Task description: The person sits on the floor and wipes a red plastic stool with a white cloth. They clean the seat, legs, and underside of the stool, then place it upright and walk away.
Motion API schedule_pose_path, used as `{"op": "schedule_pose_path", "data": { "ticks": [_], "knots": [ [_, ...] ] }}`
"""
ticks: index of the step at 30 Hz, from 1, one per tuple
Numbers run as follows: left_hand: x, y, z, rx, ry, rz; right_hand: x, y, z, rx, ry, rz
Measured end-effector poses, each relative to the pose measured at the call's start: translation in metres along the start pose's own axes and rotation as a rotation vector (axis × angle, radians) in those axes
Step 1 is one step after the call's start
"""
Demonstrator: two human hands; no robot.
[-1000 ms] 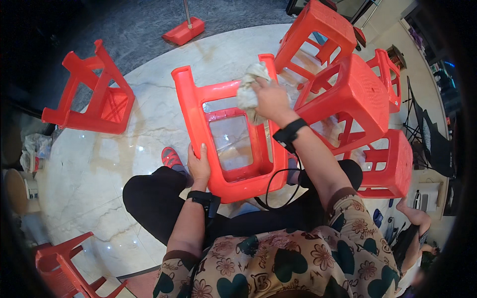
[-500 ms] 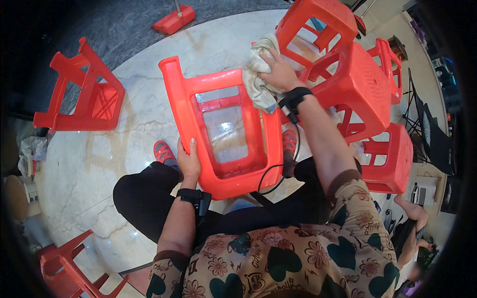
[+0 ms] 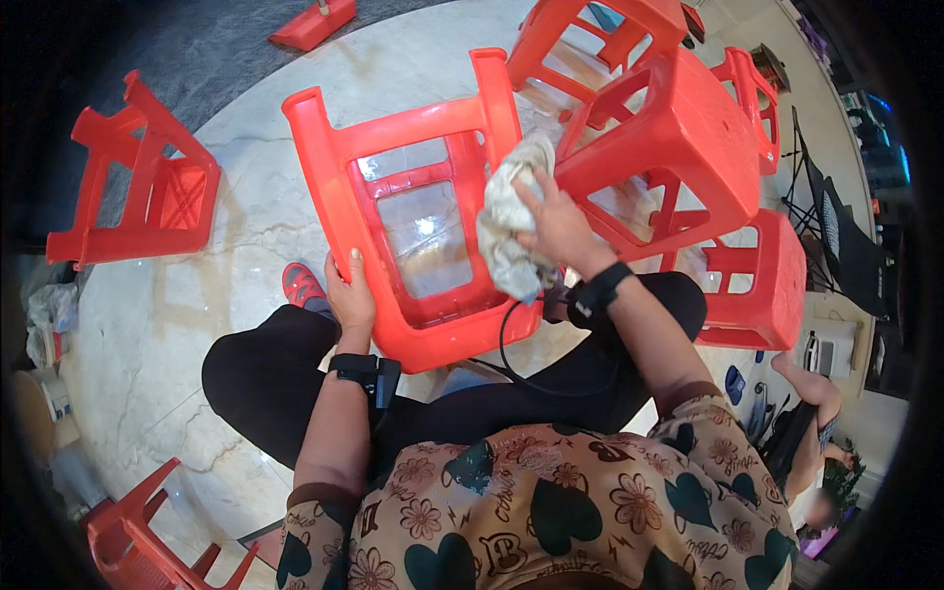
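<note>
One pale plastic bag (image 3: 51,307) sits at the left edge, its contents too blurred to tell. A red stool (image 3: 442,339) tilts in front of the person's lap, leg ends pointing away from the body, its long axis slanting slightly left. The left hand (image 3: 352,300) clasps its left side, most fingers hidden behind the plastic; the right hand (image 3: 562,228) clutches a bunched whitish cloth (image 3: 506,231), which covers part of the right side. The upper edge cuts off a red dustpan-like head (image 3: 313,27).
</note>
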State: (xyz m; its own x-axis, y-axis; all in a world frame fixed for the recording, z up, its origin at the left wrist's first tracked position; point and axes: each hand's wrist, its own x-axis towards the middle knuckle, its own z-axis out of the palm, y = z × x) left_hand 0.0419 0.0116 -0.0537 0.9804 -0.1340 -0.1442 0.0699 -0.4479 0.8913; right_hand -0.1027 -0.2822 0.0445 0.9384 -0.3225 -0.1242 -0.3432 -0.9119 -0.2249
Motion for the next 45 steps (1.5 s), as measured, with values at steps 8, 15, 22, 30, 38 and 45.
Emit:
{"op": "schedule_pose_path", "data": {
  "ticks": [8,15,22,30,38,45],
  "knots": [
    [0.001,0.001,-0.003,-0.002,-0.002,-0.033,-0.094,-0.040,0.006,-0.191,-0.220,-0.120],
    [0.002,-0.001,0.003,-0.029,0.003,-0.057,-0.126,-0.060,-0.009,-0.166,-0.397,-0.434],
    [0.005,-0.006,0.002,0.011,0.013,-0.044,-0.097,-0.122,-0.013,-0.049,-0.164,-0.711],
    [0.005,-0.011,0.004,-0.021,0.005,-0.047,-0.089,-0.121,0.042,-0.087,-0.152,-0.815],
    [0.006,-0.012,0.006,-0.036,0.011,-0.056,-0.069,-0.062,-0.021,-0.052,-0.112,-0.547],
    [0.002,-0.004,0.002,-0.027,0.008,-0.049,0.007,-0.027,-0.117,-0.248,0.330,-0.294]
  ]
}}
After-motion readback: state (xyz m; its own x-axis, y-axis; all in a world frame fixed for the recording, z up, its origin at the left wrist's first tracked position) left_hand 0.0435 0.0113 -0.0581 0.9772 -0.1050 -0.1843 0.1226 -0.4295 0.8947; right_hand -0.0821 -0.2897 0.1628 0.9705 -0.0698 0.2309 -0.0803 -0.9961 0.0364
